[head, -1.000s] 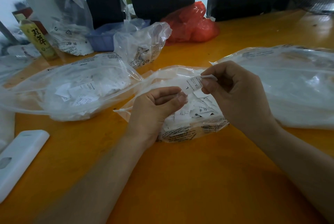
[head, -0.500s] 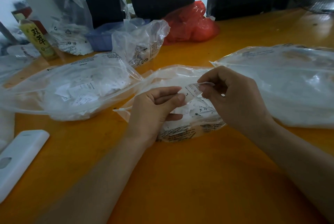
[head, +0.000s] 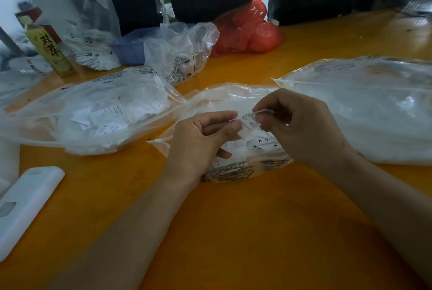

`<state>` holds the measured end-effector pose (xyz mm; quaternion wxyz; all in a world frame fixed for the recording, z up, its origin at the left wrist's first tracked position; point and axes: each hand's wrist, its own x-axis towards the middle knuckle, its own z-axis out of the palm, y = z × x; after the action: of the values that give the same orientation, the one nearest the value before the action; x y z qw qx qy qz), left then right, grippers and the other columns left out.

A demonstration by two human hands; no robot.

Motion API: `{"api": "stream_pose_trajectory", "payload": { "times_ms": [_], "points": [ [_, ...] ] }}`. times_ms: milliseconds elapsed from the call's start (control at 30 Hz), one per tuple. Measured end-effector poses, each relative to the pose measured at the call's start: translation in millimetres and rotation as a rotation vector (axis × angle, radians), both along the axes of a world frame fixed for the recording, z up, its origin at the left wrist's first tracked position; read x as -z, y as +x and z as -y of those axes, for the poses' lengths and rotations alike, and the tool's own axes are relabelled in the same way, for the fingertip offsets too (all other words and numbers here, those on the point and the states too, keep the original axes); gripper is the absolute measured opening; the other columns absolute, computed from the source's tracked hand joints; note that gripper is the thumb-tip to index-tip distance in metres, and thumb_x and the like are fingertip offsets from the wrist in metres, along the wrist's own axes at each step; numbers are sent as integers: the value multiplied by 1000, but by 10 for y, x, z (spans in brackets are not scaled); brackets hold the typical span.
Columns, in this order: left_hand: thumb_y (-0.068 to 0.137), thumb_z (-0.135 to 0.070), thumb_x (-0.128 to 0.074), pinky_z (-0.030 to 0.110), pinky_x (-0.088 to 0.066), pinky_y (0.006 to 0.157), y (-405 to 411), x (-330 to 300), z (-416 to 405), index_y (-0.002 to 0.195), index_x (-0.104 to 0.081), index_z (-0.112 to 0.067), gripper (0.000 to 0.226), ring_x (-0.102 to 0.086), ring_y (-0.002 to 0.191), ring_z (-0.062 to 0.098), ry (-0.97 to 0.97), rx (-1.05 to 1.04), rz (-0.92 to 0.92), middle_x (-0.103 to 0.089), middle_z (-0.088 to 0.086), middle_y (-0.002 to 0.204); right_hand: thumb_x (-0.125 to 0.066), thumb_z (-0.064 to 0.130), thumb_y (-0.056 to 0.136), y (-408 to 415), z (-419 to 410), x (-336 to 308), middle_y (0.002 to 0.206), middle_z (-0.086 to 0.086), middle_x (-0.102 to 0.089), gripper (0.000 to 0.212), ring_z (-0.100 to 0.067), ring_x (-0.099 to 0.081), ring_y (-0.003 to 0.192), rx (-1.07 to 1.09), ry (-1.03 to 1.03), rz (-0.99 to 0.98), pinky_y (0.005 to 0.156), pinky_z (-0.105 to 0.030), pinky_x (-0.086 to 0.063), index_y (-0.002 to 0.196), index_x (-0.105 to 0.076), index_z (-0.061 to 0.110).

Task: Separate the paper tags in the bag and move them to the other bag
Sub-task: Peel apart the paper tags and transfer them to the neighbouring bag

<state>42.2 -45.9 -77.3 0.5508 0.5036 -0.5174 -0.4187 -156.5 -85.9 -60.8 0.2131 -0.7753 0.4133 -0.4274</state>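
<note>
A small white paper tag [head: 250, 122] with black print is held between both hands above a clear plastic bag [head: 236, 165] of several tags in the table's middle. My left hand [head: 201, 142] pinches the tag's left end with thumb and forefinger. My right hand [head: 301, 128] pinches its right end, where a thin strip curls up. To the left lies a larger clear bag [head: 88, 114] holding several loose white tags.
The orange table [head: 233, 231] carries another large clear bag [head: 374, 107] at right, a smaller printed bag [head: 182, 56], a red bag [head: 247, 30], a blue tray [head: 131, 49], a bottle [head: 50, 51] at back left and a white flat device [head: 25, 203] at front left.
My hands have drawn closer together. The tag, held by the right hand alone a second ago, is now pinched at both ends.
</note>
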Motion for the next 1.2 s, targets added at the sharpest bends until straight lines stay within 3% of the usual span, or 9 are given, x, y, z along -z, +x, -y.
{"api": "stream_pose_trajectory", "payload": {
  "times_ms": [167, 367, 500, 600, 733, 800, 967, 1100, 1200],
  "points": [
    [88, -17, -82, 20, -55, 50, -8, 5, 8, 109, -81, -23, 22, -75, 74, 11, 19, -11, -2, -83, -2, 95, -71, 31, 96, 44, -12, 50, 81, 18, -72, 22, 4, -70, 76, -19, 101, 64, 67, -11, -54, 115, -63, 36],
    [76, -31, -83, 19, -50, 42, -5, -11, 12, 104, -81, -27, 28, -76, 79, 8, 31, -43, -11, -82, -7, 99, -71, 30, 95, 66, -17, 81, 80, 25, -71, 11, 3, -70, 69, 4, 129, 89, 63, -9, -52, 92, -67, 41],
    [75, -33, -83, 19, -45, 37, -11, -15, 0, 103, -82, -25, 29, -68, 56, 6, 39, -43, -21, -83, -4, 97, -68, 40, 93, 105, -68, 85, 83, 23, -72, 4, 2, -70, 71, -59, 117, 45, 69, -18, -58, 94, -68, 44],
    [75, -33, -82, 16, -42, 35, -12, -16, 2, 103, -82, -24, 29, -59, 43, 2, 39, -45, -62, -83, 0, 95, -66, 51, 89, 97, -69, 70, 82, 18, -73, 16, 1, -70, 75, -63, 122, 11, 68, -25, -61, 101, -71, 41],
    [80, -26, -84, 18, -54, 51, 4, -22, 25, 108, -80, -27, 28, -73, 71, 6, 35, -47, -32, -83, -2, 99, -75, 32, 92, 82, -32, 99, 83, 16, -75, 16, 0, -71, 74, -12, 158, 59, 72, -29, -63, 104, -68, 39],
    [86, -13, -83, 19, -57, 63, 28, -32, 40, 111, -78, -27, 30, -76, 83, 10, 0, -45, -2, -81, -7, 109, -75, 29, 93, 68, -15, 81, 83, 18, -75, 18, -1, -72, 72, 24, 159, 119, 68, -23, -61, 101, -65, 42],
    [90, -9, -81, 30, -63, 78, 79, -57, 22, 115, -74, -36, 38, -73, 79, 7, -141, -141, 281, -79, -12, 104, -74, 27, 94, 38, -12, 38, 83, 20, -75, 17, 0, -70, 70, 86, 125, 193, 60, -17, -57, 100, -63, 39],
    [94, -4, -71, 5, -53, 81, 288, -200, 50, 110, -75, -23, 25, -61, 97, -12, -429, -466, 723, -59, -10, 128, -69, 24, 96, -87, 38, -64, 85, 14, -73, 10, -8, -69, 76, 225, -13, 192, 68, -24, -58, 105, -68, 29],
    [95, -1, -65, 7, -46, 73, 661, -290, 76, 104, -77, -15, 20, -58, 99, 4, -307, -767, 950, -59, 5, 125, -64, 24, 98, -267, 100, -191, 79, 19, -62, 6, -5, -62, 69, 348, -179, -28, 59, -22, -47, 104, -66, 24]
  ]
}}
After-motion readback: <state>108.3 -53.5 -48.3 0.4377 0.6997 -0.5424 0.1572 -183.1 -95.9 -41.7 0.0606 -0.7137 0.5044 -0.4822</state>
